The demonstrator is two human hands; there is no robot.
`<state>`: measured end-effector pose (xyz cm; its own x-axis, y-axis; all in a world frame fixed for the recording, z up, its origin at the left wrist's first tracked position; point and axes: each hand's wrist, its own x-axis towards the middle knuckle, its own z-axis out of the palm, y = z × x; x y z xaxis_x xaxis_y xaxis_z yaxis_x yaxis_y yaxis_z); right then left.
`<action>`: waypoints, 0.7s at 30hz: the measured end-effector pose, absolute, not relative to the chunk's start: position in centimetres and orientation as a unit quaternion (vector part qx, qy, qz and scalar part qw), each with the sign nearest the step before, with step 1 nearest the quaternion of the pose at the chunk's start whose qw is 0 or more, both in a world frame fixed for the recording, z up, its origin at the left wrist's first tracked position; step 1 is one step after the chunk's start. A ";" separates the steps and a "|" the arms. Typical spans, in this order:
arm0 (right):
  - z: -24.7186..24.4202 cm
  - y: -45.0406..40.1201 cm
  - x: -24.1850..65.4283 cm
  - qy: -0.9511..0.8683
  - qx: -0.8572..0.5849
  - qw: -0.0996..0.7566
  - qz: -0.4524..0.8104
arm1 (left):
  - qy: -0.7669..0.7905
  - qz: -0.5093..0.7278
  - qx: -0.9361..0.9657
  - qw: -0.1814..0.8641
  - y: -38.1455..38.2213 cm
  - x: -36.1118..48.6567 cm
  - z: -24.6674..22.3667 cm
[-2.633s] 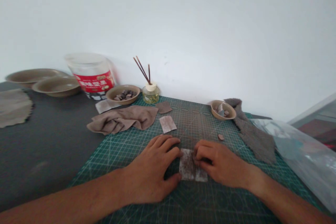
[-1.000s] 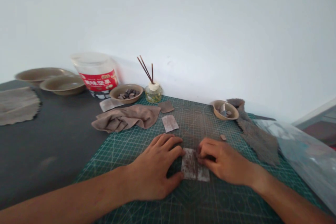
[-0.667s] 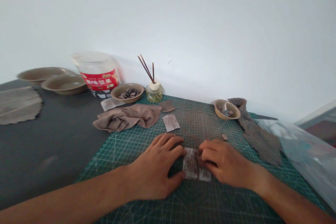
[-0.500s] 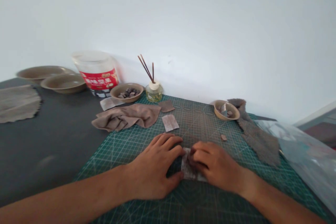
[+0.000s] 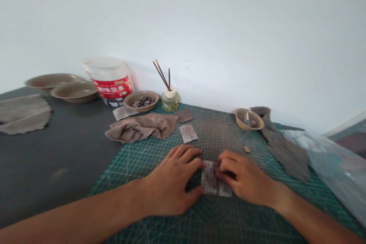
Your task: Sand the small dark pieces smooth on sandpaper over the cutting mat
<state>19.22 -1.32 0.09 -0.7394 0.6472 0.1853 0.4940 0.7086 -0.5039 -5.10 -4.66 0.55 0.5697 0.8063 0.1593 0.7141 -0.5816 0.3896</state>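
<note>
A small pale sheet [image 5: 211, 181], smeared with brown and looking like worn sandpaper, lies flat on the green cutting mat [image 5: 137, 167]. My left hand [image 5: 177, 181] rests at its left edge, the thumb and index fingertip touching it, fingers spread apart. Over the sheet's right part, my right hand [image 5: 243, 175] has its fingers and thumb pinched together; what they hold, if anything, is hidden. Beyond my right hand lies a small tan piece [image 5: 246, 149]. Another pale square sheet [image 5: 188, 133] and a darker brown one [image 5: 183, 115] are farther back.
A crumpled brown cloth [image 5: 143, 126] lies behind my left hand. Near the wall stand a bowl of small stones [image 5: 142, 101], a reed diffuser [image 5: 170, 101], a plastic tub [image 5: 110, 82] and a second small bowl [image 5: 249, 119]. A grey-brown cloth [image 5: 288, 156] and plastic bag [image 5: 340, 164] flank the right.
The right hand has shifted right along the sheet, uncovering more of its stained middle. The left hand keeps its place at the edge. The whole view has moved slightly.
</note>
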 end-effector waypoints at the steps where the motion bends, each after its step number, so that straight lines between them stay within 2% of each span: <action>1: 0.1 -1.5 19.1 -0.914 -0.294 0.171 0.220 | 0.433 0.161 0.875 0.142 -4.6 -5.1 0.6; 8: -0.2 -1.5 19.1 -0.895 -0.351 0.201 0.187 | 0.435 0.155 0.876 0.139 -4.6 -5.0 0.7; 13: -0.5 -1.7 19.2 -0.919 -0.290 0.197 0.181 | 0.441 0.142 0.875 0.140 -4.5 -5.0 0.7; 16: -0.2 -1.5 19.3 -0.901 -0.337 0.214 0.166 | 0.441 0.135 0.876 0.142 -4.5 -5.0 0.7; 18: 0.1 -1.3 19.5 -0.893 -0.364 0.204 0.171 | 0.441 0.135 0.876 0.141 -4.6 -5.0 0.8; 21: 0.4 -1.6 19.6 -0.911 -0.317 0.169 0.204 | 0.446 0.136 0.873 0.141 -4.6 -5.0 0.8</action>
<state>19.58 -1.65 0.44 -0.7416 0.6466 0.1788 0.5089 0.7159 -0.4780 -5.05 -4.64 0.76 0.5651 0.8174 0.1121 0.7409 -0.5626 0.3668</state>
